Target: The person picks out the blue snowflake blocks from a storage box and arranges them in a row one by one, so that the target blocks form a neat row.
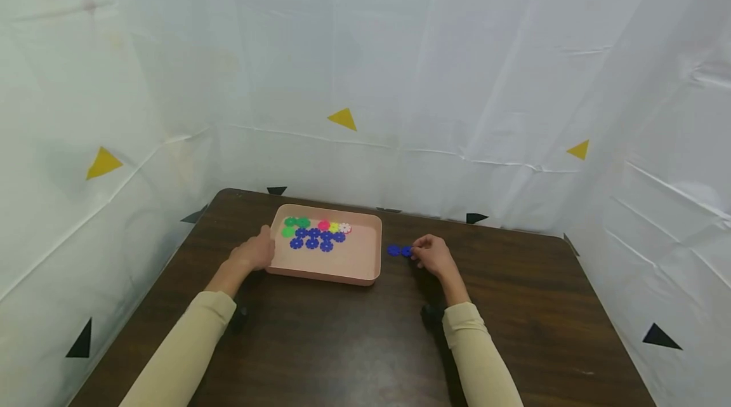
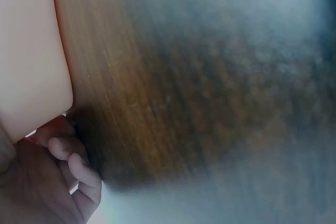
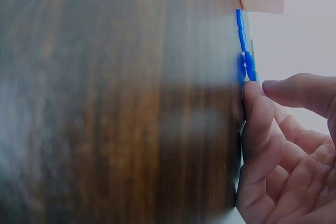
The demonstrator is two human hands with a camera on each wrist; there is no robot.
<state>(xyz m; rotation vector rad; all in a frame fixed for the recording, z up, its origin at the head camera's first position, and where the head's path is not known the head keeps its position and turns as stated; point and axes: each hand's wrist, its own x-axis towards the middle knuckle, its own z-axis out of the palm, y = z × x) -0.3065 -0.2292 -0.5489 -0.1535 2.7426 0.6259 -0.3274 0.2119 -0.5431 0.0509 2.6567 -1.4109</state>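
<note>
My left hand (image 1: 261,249) grips the left end of a shallow pink tray (image 1: 354,261), its fingers curled beneath the rim in the left wrist view. To the right of the tray, my right hand (image 1: 434,254) pinches the edge of a blue flower-shaped disc (image 1: 406,251) between thumb and forefinger, low over the table. Just left of it lies a second blue disc (image 1: 394,250), overlapping the first in the right wrist view. Several blue discs (image 1: 311,243) lie inside the tray, along with green discs (image 1: 304,222), a pink disc (image 1: 323,225), a yellow disc (image 1: 334,227) and a white disc (image 1: 345,228).
The dark wooden table (image 1: 342,343) has rounded far corners. White sheeting (image 1: 400,77) with black and yellow triangles hangs close behind it and along both sides.
</note>
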